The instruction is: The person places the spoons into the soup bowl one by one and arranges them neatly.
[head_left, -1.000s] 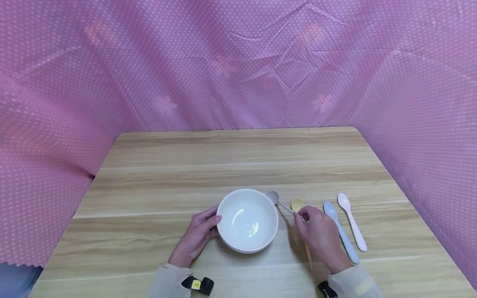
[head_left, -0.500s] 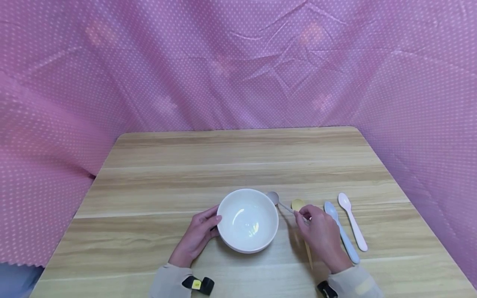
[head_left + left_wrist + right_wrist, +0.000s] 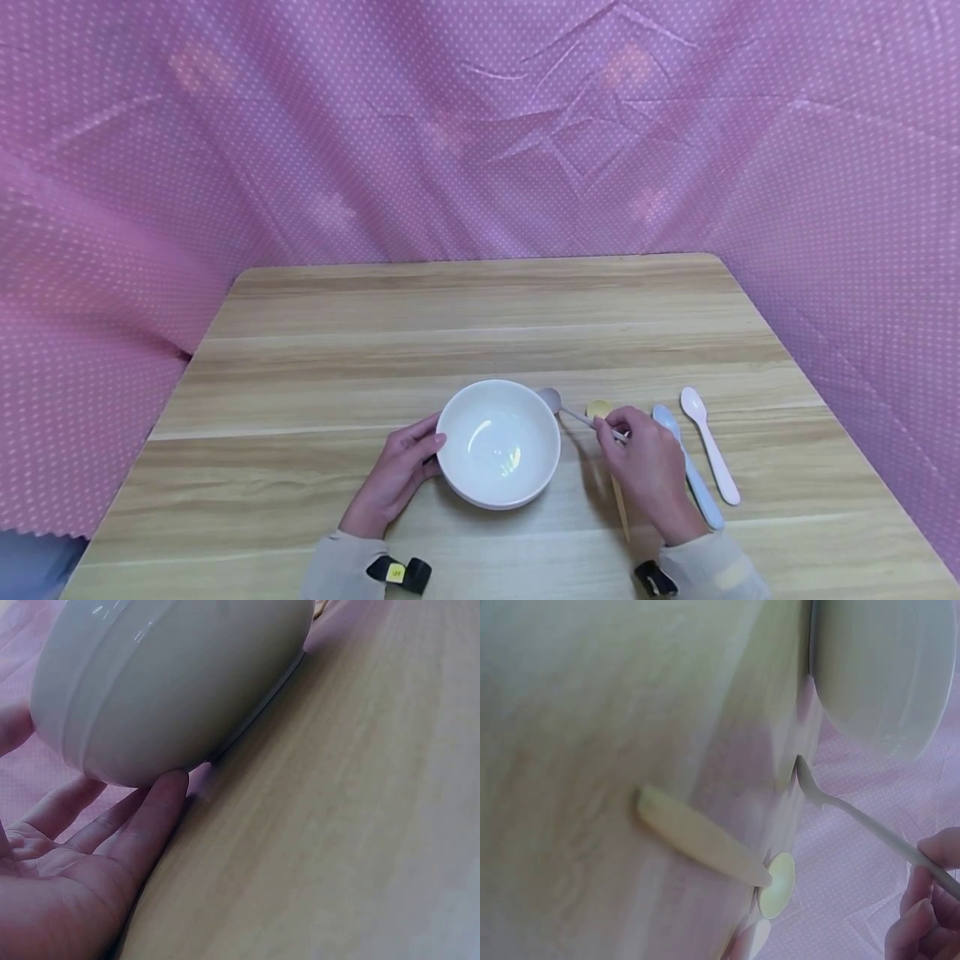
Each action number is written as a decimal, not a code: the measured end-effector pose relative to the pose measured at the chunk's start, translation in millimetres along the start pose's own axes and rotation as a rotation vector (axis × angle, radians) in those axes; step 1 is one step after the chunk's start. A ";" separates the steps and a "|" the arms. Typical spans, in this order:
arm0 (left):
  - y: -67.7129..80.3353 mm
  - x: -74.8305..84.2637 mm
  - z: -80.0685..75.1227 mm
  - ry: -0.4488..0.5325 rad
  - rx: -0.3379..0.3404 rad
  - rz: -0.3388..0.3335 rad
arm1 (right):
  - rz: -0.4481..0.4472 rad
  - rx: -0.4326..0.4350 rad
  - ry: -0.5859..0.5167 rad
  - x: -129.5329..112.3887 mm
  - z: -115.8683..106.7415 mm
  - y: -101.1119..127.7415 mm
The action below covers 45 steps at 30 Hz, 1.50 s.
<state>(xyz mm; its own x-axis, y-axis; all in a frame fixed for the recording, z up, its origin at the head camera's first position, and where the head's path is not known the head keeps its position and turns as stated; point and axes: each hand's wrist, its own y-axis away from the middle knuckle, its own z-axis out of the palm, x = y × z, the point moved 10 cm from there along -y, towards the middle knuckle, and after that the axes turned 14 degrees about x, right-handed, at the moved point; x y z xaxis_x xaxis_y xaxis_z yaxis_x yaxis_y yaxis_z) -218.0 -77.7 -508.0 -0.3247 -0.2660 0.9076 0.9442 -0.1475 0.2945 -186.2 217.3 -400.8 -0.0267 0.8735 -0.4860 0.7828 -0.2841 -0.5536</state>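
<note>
My left hand [image 3: 397,475] grips a white bowl [image 3: 498,446], its thumb over the rim and its fingers against the outer wall, as the left wrist view shows. The bowl's foot is at the tabletop. Between thumb and fingers, my right hand [image 3: 647,471] pinches the handle of a grey spoon [image 3: 550,400]. The spoon's head points left, down at the table by the bowl's right side. Under the right hand lies a yellow spoon [image 3: 705,840], its middle hidden in the head view. A light blue spoon [image 3: 701,492] lies just right of that hand.
A pale pink-white spoon [image 3: 711,450] lies beyond the blue one, farthest right. All of this is on a wood-grain table [image 3: 450,325] with rounded far corners. Pink dotted cloth [image 3: 480,133] hangs around the back and sides.
My right hand has shifted very slightly and its fingers sit a little differently, so the end of the grey spoon's handle now shows. The left hand and bowl stay put.
</note>
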 end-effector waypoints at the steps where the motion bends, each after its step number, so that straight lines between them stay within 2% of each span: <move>1: 0.0 -0.1 0.1 0.001 0.001 -0.002 | 0.006 0.004 -0.004 0.6 -0.3 -0.1; 24: 0.0 -1.8 -1.3 -0.010 0.005 0.003 | 0.102 -0.015 -0.065 7.0 -1.0 -3.4; 45: 0.5 0.5 0.4 0.007 -0.001 0.003 | 0.177 0.048 -0.158 12.9 -5.6 -8.4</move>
<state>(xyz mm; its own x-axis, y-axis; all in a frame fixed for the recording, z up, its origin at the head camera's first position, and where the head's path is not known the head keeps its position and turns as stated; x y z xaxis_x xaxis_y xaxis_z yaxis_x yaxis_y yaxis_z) -217.7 -77.5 -507.3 -0.3220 -0.2728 0.9066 0.9452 -0.1478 0.2912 -189.6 233.2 -398.6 0.0084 0.7370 -0.6758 0.7533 -0.4491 -0.4804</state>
